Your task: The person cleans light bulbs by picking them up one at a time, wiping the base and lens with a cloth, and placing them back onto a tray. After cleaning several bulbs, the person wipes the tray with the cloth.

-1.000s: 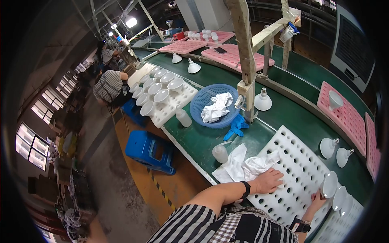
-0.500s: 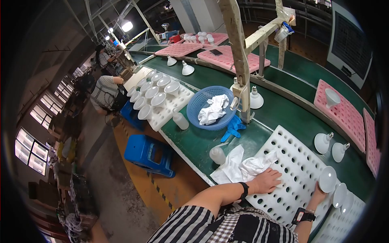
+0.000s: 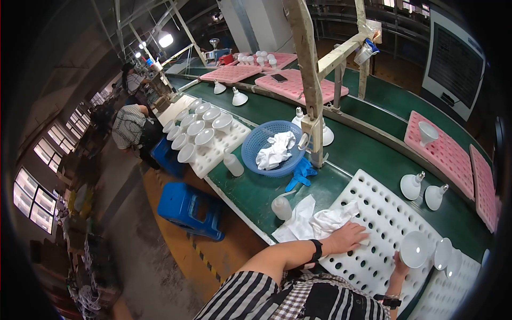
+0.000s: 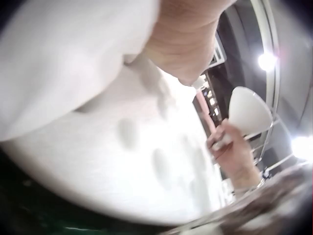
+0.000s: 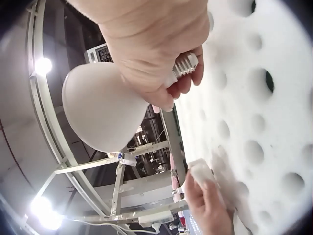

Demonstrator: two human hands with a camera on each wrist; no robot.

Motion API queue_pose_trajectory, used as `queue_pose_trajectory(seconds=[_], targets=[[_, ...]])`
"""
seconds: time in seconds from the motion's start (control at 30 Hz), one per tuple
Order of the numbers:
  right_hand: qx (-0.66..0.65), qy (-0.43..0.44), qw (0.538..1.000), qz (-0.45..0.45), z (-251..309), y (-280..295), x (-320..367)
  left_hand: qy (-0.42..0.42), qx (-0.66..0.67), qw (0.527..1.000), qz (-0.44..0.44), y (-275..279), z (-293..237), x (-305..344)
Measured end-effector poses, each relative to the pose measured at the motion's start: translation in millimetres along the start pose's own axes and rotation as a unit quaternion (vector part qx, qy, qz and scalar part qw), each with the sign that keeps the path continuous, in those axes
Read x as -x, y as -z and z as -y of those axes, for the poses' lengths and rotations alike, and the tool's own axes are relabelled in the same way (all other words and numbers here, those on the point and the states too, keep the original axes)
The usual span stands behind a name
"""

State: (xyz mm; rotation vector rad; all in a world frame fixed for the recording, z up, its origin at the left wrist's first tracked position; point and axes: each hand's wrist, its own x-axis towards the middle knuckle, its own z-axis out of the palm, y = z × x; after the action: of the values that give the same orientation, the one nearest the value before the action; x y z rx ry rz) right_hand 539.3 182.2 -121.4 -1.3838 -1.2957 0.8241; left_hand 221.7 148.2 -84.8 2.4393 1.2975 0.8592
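My right hand (image 3: 398, 271) grips a white cone-shaped reflector bulb (image 3: 414, 249) by its neck, the wide face turned up and toward me. Its threaded screw base (image 5: 186, 64) shows past the fingers in the right wrist view. The bulb is held over the right part of a white foam tray (image 3: 392, 213) with rows of holes. My left hand (image 3: 345, 238) is low at the tray's left side, where its fingers and thumb pinch a crumpled white cloth (image 5: 201, 171). More of that cloth spreads over the tray's left edge.
Two similar bulbs (image 3: 442, 253) stand in a second foam tray (image 3: 453, 293) at right. Two more bulbs (image 3: 412, 185) sit beyond on the green table. A squeeze bottle (image 3: 281, 208), blue gloves (image 3: 302, 174) and a blue basket (image 3: 250, 154) are leftward; a wooden post (image 3: 306, 64) rises behind.
My right hand has brought the bulb leftward, away from the row in the right-hand tray, to over the nearer tray. My left hand stays by the cloth. The head view has shifted slightly.
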Motion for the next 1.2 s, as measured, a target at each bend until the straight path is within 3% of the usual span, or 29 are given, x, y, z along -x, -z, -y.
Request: queue_pose_trajectory(seconds=[0.07,0.1,0.13,0.17,0.2,0.23,0.27,0.3,0.37,0.4,0.47,0.7,0.77,0.8,0.87,0.93,1.03,1.1,1.13,1.2], targets=[[0.080,-0.115,0.985,0.102,-14.8,6.4,4.2,0.115,0.130,0.985,-0.018,-8.4,5.0,-8.9],[0.207,-0.105,0.963,0.134,-17.3,4.6,5.9,0.113,0.130,0.985,-0.016,-4.8,-2.1,-15.5],[0.207,-0.105,0.964,0.133,-17.3,8.6,11.5,0.077,0.138,0.986,-0.061,-2.4,-13.4,-24.5],[0.120,-0.138,0.970,0.160,37.3,-0.4,24.5,0.040,0.145,0.983,-0.107,5.7,-28.1,-33.6],[0.032,-0.169,0.968,0.186,70.0,-7.4,35.1,0.039,0.145,0.983,-0.107,17.0,-47.2,-42.0],[0.033,-0.166,0.968,0.186,69.4,-13.6,43.4,-0.060,0.143,0.985,-0.080,30.7,-69.7,-51.2],[0.008,-0.046,0.981,0.191,64.2,-19.6,49.1,-0.159,0.138,0.976,-0.053,41.1,-86.5,-58.7],[-0.018,0.075,0.978,0.193,62.6,-26.4,54.9,-0.161,0.136,0.976,-0.055,47.6,-97.1,-64.0],[-0.011,0.061,0.976,0.209,70.0,-33.0,55.5,-0.174,0.152,0.973,-0.028,57.1,-106.7,-69.8],[-0.010,0.038,0.975,0.217,73.5,-35.1,55.0,-0.172,0.150,0.973,-0.028,56.0,-102.4,-70.6],[-0.011,-0.002,0.976,0.216,82.5,-38.1,52.5,-0.088,0.163,0.983,-0.018,48.1,-93.5,-77.5],[-0.112,-0.079,0.978,0.157,93.8,-32.7,35.9,-0.015,0.198,0.980,-0.029,48.7,-85.7,-71.3],[-0.110,-0.082,0.979,0.153,95.3,-30.7,34.5,-0.149,0.126,0.977,-0.088,52.6,-92.4,-59.5],[-0.099,-0.081,0.979,0.157,96.4,-30.5,34.5,-0.149,0.127,0.977,-0.088,55.9,-96.9,-57.6],[-0.067,-0.074,0.980,0.172,99.1,-30.5,37.3,-0.261,0.122,0.954,-0.081,60.9,-109.4,-57.9],[-0.025,-0.061,0.979,0.195,101.1,-28.0,41.4,-0.283,0.119,0.947,-0.099,58.6,-115.6,-65.6],[0.039,-0.036,0.969,0.240,105.7,-22.5,46.5,-0.243,0.140,0.957,-0.067,60.8,-113.6,-80.9],[0.068,-0.024,0.962,0.263,110.7,-19.4,45.5,-0.122,0.160,0.978,-0.050,53.7,-101.9,-89.4],[0.056,-0.034,0.963,0.262,111.6,-17.8,43.8,-0.122,0.161,0.978,-0.049,51.5,-94.2,-89.2],[-0.033,-0.087,0.969,0.227,110.6,-18.1,42.5,0.003,0.214,0.976,-0.035,48.5,-83.4,-88.8]])
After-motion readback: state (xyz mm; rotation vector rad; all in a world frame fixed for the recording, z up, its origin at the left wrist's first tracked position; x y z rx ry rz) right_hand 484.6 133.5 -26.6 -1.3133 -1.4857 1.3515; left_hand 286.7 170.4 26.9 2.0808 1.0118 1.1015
